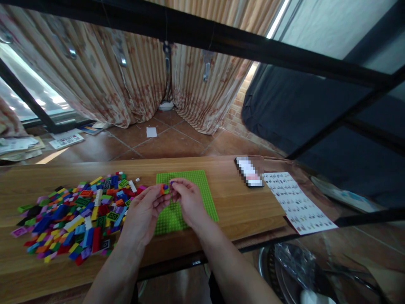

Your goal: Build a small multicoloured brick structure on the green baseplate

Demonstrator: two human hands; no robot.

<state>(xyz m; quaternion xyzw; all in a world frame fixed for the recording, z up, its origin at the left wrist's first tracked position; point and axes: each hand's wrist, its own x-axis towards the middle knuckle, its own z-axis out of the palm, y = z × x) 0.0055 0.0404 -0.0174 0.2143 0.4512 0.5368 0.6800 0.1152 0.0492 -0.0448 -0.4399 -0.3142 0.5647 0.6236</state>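
Both my hands meet over a green studded baseplate on the wooden table. Between the fingertips of my left hand is a small cluster of toy bricks, with orange, green and purple showing. My right hand pinches a small purple brick close beside that cluster; whether the two touch I cannot tell. Just left of my left hand spreads a large heap of loose toy bricks in many colours. A little white brick lies apart at the heap's far edge.
A phone with a blurred screen lies right of the baseplate. Beyond it, a printed sheet hangs over the table's right end. A dark metal bar crosses overhead. Below right stands a round stool with a plastic bag.
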